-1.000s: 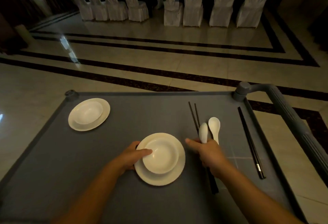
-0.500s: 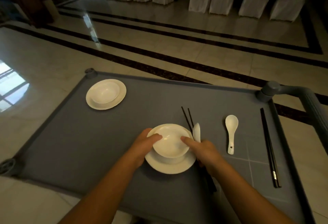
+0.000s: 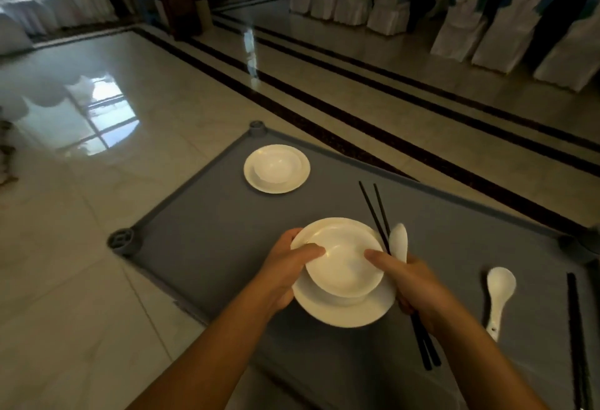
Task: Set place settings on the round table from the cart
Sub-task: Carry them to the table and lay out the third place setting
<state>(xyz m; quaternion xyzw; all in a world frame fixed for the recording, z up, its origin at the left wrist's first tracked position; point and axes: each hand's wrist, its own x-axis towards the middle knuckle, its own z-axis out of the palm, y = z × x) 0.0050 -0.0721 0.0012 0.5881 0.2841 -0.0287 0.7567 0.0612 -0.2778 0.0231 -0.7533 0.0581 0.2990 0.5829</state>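
A white bowl (image 3: 341, 267) sits on a white plate (image 3: 350, 312), lifted and tilted above the grey cart top (image 3: 211, 241). My left hand (image 3: 285, 273) grips the set's left rim, thumb on the bowl's edge. My right hand (image 3: 418, 289) holds the right side, thumb on the bowl, while its fingers also clasp a white spoon (image 3: 398, 241) and a pair of black chopsticks (image 3: 376, 211). A second bowl on a plate (image 3: 276, 168) rests at the cart's far left.
A loose white spoon (image 3: 498, 296) and another pair of black chopsticks (image 3: 576, 338) lie on the cart's right side. The cart's raised rim has corner posts (image 3: 125, 241). Glossy tiled floor surrounds it; white-covered chairs (image 3: 516, 17) line the back.
My right hand took the spoon and chopsticks over to the bowl's right rim. Both hands have raised the bowl and plate off the cart, and the view has swung left.
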